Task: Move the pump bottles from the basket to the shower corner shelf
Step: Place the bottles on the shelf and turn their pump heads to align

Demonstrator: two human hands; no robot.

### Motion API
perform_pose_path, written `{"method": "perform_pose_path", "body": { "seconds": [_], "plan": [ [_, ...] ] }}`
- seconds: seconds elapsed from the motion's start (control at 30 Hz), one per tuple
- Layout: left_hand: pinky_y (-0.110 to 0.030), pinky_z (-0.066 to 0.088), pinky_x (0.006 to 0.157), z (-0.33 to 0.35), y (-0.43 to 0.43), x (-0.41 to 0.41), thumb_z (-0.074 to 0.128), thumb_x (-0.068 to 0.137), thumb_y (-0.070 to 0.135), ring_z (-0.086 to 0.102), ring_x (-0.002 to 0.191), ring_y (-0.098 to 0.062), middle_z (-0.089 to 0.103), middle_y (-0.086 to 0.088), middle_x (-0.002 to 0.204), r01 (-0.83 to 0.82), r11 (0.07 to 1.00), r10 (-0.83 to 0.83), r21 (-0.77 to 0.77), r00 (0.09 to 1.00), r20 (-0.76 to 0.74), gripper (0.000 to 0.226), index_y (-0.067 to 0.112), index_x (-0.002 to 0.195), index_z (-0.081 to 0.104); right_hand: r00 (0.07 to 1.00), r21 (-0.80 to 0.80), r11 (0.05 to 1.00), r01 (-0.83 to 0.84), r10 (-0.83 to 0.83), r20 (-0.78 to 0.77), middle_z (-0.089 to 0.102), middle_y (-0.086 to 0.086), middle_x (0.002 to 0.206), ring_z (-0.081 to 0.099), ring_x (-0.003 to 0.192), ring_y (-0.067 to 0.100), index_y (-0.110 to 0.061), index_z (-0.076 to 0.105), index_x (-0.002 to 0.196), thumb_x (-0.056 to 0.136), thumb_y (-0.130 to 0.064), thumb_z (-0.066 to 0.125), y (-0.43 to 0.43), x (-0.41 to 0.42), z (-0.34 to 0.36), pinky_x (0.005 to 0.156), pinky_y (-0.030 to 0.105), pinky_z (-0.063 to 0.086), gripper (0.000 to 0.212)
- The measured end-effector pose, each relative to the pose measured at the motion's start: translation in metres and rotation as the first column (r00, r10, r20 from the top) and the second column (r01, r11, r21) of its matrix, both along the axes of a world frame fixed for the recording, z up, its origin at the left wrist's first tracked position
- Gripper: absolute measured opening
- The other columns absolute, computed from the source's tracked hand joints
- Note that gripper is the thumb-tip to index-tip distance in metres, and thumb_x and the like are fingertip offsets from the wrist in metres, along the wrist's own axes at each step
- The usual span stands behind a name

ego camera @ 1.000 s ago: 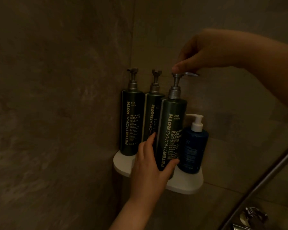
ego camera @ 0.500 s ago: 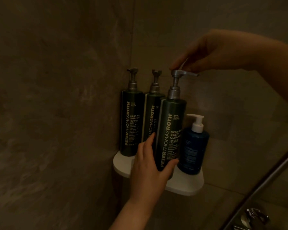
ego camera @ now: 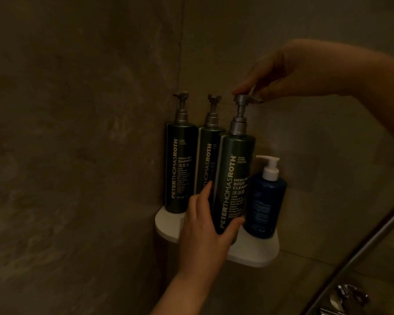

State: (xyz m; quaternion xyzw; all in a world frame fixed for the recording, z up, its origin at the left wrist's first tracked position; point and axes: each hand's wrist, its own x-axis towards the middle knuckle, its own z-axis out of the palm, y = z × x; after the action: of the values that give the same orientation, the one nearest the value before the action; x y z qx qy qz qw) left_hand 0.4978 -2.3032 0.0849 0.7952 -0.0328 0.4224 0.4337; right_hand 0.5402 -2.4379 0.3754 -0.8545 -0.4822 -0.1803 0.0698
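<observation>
Three tall dark green pump bottles stand upright on the white corner shelf (ego camera: 255,253). The shampoo bottle (ego camera: 180,169) is at the left and a second bottle (ego camera: 206,164) stands in the corner. The body cleanser bottle (ego camera: 233,178) stands in front. My left hand (ego camera: 205,226) wraps around its lower body. My right hand (ego camera: 280,71) reaches in from the right, its fingertips pinching the cleanser's grey pump head (ego camera: 243,98). A shorter blue bottle (ego camera: 265,201) with a white pump stands at the right of the shelf. The basket is out of view.
Dark stone walls meet at the corner behind the shelf. A metal rail (ego camera: 355,253) runs diagonally across the lower right, with a chrome fixture (ego camera: 348,296) below it.
My right fingers came back down onto the cleanser's pump head, and its nozzle, which pointed right, is now largely hidden under my fingers. My left hand stayed on the bottle.
</observation>
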Motion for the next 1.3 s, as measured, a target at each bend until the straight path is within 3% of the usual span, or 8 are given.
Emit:
{"method": "perform_pose_path", "body": {
  "seconds": [0.2, 0.3, 0.7, 0.83, 0.9, 1.0, 1.1, 1.3],
  "plan": [
    [-0.03, 0.042, 0.099, 0.0, -0.001, -0.001, 0.06, 0.071, 0.063, 0.037, 0.121, 0.004, 0.031, 0.027, 0.126, -0.011, 1.0, 0.011, 0.006, 1.0, 0.023, 0.081, 0.051, 0.139, 0.017, 0.999, -0.034, 0.999, 0.013, -0.011, 0.044, 0.06, -0.041, 0.084, 0.052, 0.083, -0.022, -0.052, 0.065, 0.096, 0.079, -0.036, 0.063, 0.001, 0.001, 0.002, 0.074, 0.016, 0.031, 0.023],
    [-0.021, 0.037, 0.095, 0.0, -0.001, -0.001, 0.06, 0.071, 0.062, 0.032, 0.119, 0.011, 0.028, 0.03, 0.123, -0.014, 1.0, 0.014, 0.006, 0.999, 0.039, 0.082, 0.049, 0.14, 0.018, 0.998, -0.036, 0.999, 0.021, -0.019, 0.067, 0.063, -0.033, 0.089, 0.054, 0.086, -0.017, -0.051, 0.065, 0.098, 0.077, -0.041, 0.06, 0.002, 0.0, 0.001, 0.077, 0.019, 0.033, 0.023],
    [-0.016, 0.028, 0.096, 0.002, -0.003, -0.002, 0.046, 0.071, 0.07, 0.025, 0.123, 0.009, 0.03, 0.018, 0.136, -0.038, 0.998, 0.036, 0.052, 0.999, 0.035, 0.083, 0.043, 0.142, 0.012, 0.986, -0.042, 0.999, 0.013, -0.006, 0.165, 0.064, -0.017, 0.102, 0.056, 0.093, -0.005, -0.039, 0.064, 0.109, 0.08, -0.035, 0.062, 0.005, -0.004, -0.004, 0.087, 0.028, 0.04, 0.03],
    [-0.03, 0.027, 0.103, -0.003, -0.009, -0.004, 0.04, 0.078, 0.072, 0.022, 0.13, -0.005, 0.019, 0.008, 0.145, -0.162, 0.983, 0.155, 0.086, 0.984, 0.083, 0.088, 0.026, 0.148, 0.015, 0.978, 0.061, 0.997, -0.048, 0.035, 0.204, 0.061, -0.024, 0.091, 0.052, 0.077, -0.024, -0.037, 0.064, 0.101, 0.081, -0.031, 0.064, 0.002, -0.005, -0.01, 0.07, 0.013, 0.035, 0.022],
    [-0.033, 0.03, 0.103, -0.007, -0.011, -0.006, 0.038, 0.086, 0.065, 0.024, 0.13, -0.006, 0.018, 0.009, 0.143, -0.181, 0.98, 0.168, 0.08, 0.975, 0.143, 0.075, 0.029, 0.147, 0.013, 0.973, 0.073, 0.996, -0.058, 0.04, 0.228, 0.061, -0.026, 0.089, 0.051, 0.075, -0.025, -0.036, 0.066, 0.098, 0.082, -0.03, 0.064, 0.0, -0.004, -0.012, 0.067, 0.011, 0.033, 0.017],
    [-0.025, 0.033, 0.098, -0.013, -0.012, -0.007, 0.046, 0.087, 0.044, 0.03, 0.121, -0.002, 0.029, 0.003, 0.134, -0.243, 0.959, 0.207, 0.149, 0.953, 0.22, 0.063, 0.025, 0.144, 0.024, 0.968, 0.095, 0.993, -0.075, 0.05, 0.247, 0.061, -0.026, 0.087, 0.052, 0.079, -0.025, -0.036, 0.067, 0.096, 0.082, -0.028, 0.064, -0.001, -0.003, -0.014, 0.066, 0.005, 0.037, 0.016],
    [-0.02, 0.031, 0.096, -0.012, -0.013, -0.006, 0.05, 0.084, 0.04, 0.029, 0.118, 0.0, 0.033, 0.002, 0.129, -0.281, 0.943, 0.235, 0.18, 0.942, 0.24, 0.063, 0.022, 0.142, 0.029, 0.957, 0.102, 0.991, -0.091, 0.058, 0.285, 0.06, -0.027, 0.084, 0.051, 0.076, -0.026, -0.035, 0.067, 0.093, 0.082, -0.025, 0.065, -0.001, 0.001, -0.015, 0.066, -0.008, 0.032, 0.015],
    [-0.024, 0.034, 0.097, -0.007, -0.015, -0.001, 0.059, 0.083, 0.033, 0.034, 0.118, -0.004, 0.032, 0.003, 0.13, -0.262, 0.939, 0.217, 0.221, 0.954, 0.208, 0.067, 0.024, 0.141, 0.028, 0.962, 0.112, 0.992, -0.056, 0.023, 0.272, 0.059, -0.03, 0.085, 0.049, 0.073, -0.029, -0.038, 0.065, 0.09, 0.081, -0.024, 0.065, -0.004, 0.009, -0.014, 0.063, -0.004, 0.035, 0.016]
  ]
}}
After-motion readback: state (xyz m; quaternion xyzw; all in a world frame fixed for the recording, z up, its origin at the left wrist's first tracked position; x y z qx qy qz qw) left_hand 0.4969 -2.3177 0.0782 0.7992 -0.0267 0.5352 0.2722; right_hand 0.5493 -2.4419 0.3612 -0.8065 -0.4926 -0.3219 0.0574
